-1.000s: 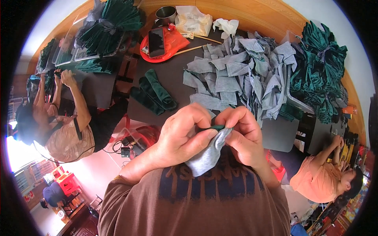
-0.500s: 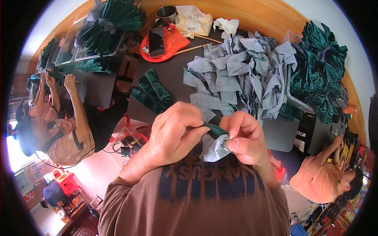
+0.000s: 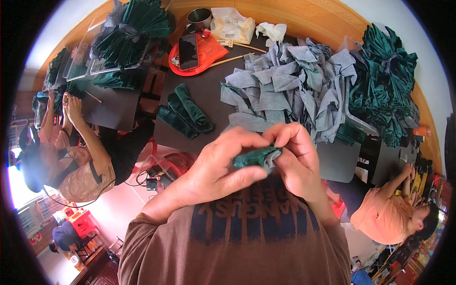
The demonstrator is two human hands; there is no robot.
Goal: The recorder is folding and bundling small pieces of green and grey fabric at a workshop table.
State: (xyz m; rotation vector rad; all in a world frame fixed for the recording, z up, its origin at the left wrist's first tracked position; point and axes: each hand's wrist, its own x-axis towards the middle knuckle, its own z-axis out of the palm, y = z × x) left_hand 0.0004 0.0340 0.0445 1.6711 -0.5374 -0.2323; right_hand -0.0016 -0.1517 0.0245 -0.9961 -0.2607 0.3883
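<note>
In front of my chest, a small green velvet piece (image 3: 250, 158) with a grey-blue cloth backing is held between both hands. My left hand (image 3: 209, 161) curves round its left side, thumb below and fingers above. At the right end, my right hand (image 3: 300, 159) pinches the edge where the grey side shows; the fingertips partly hide it. Several rolled or folded green velvet strips (image 3: 192, 107) lie on the dark table (image 3: 213, 85) beyond my left hand. Past my right hand spreads a large heap of grey-backed cloth pieces (image 3: 278, 85), some with green showing.
A red plate (image 3: 209, 54) carries a phone (image 3: 188, 51), with a metal cup (image 3: 199, 19) and tissue pack (image 3: 232, 26) behind. Tied green velvet bundles (image 3: 387, 85) stand at right, another (image 3: 133, 33) at far left. People sit working on both sides.
The piece in my hands showed mostly grey cloth hanging below; now green velvet faces outward, with grey only at the right end. My left hand has opened wider round it.
</note>
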